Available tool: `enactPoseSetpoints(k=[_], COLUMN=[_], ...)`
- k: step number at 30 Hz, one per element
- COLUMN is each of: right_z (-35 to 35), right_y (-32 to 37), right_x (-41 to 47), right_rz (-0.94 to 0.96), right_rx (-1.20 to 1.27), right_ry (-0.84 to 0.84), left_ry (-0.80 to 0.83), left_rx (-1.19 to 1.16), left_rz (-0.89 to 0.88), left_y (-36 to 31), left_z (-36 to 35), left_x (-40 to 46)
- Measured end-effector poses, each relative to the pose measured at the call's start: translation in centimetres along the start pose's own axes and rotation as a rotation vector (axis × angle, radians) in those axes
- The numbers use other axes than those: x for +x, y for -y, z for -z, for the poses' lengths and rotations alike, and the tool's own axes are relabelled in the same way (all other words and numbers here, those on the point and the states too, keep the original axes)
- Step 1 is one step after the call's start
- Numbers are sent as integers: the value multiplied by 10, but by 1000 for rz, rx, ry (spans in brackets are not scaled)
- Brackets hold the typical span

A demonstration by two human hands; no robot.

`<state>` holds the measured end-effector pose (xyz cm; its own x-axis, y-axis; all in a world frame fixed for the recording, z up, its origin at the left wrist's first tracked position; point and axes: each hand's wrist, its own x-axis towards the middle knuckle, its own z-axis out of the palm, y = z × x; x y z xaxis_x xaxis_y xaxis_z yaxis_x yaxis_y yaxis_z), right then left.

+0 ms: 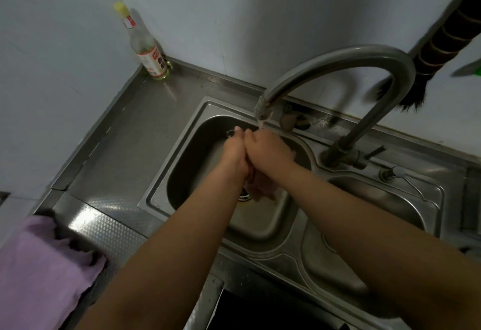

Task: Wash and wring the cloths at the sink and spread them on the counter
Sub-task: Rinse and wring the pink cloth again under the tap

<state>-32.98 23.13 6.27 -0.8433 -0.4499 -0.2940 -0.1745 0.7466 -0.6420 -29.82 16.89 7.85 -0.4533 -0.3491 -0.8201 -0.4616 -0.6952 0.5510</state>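
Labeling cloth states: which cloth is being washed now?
The pinkish cloth gripped in both hands under the faucet; the purple cloth lies untouched on the counter.

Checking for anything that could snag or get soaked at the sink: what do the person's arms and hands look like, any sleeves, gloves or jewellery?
Both forearms are bare right up to the frame edge, with no sleeve in view. The left hand and right hand wear no gloves. No watch, bracelet or ring shows, though the fingers are partly hidden against each other, so a ring cannot be ruled out.
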Motion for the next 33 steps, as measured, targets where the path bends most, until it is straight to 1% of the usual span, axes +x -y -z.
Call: enactPoseSetpoints(k=[1, 2, 3, 5, 7, 8, 9, 11, 12, 15, 16, 18, 20, 22, 25, 26, 28, 29, 31, 33], right_z=[2, 5, 8, 2, -6, -9, -11, -2, 3, 20, 26, 37, 45, 53, 69, 73, 80, 82, 82, 75], right_y=[-3, -5, -7, -7, -2, -1, -3, -8, -12, -17, -18, -20, -21, -22, -29, -33, -41, -46, -53, -56], right_x=[3, 8, 12, 8, -9, -13, -15, -7, -1, 14, 18, 26, 27, 26, 27, 29, 33, 36, 39, 40], right_rz=[6, 9, 8, 54, 115, 125, 155, 181, 177, 123, 106, 114, 132, 151, 133, 116, 70, 50, 16, -40], right_rx=[-10, 30, 38, 36, -20, -30, -73, -144, -153, -45, -12, 27, -3, -71, -120, -109, -13, 47, 168, 332], right_ry=[-14, -34, -45, -53, -60, -91, -139, -180, -142, 93, 131, 149, 219, 316, 510, 603, 782, 824, 838, 774], left_ry=[32, 73, 87, 34, 20, 45, 88, 265, 338, 458, 495, 587, 676, 717, 762, 760, 752, 749, 717, 585], left_rx=[-2, 1, 29, 67, 66, 89, 107, 159, 213, 461, 540, 705, 781, 724, 476, 436, 439, 431, 384, 313], left_rz=[74, 129, 138, 39, -50, -37, 37, 160, 183, 143, 100, 29, -12, -76, -118, -133, -180, -203, -225, -250], left_y=[5, 11, 15, 12, 7, 7, 8, 9, 10, 0, -6, -19, -29, -36, -43, -44, -44, -43, -41, -36], left_z=[-2, -5, -7, -5, 3, 7, 11, 18, 23, 44, 51, 66, 78, 88, 98, 100, 100, 100, 95, 85], left_x=[-4, -8, -8, -8, 1, 0, -4, -10, -9, -4, -2, 3, 8, 17, 22, 23, 26, 28, 28, 30])
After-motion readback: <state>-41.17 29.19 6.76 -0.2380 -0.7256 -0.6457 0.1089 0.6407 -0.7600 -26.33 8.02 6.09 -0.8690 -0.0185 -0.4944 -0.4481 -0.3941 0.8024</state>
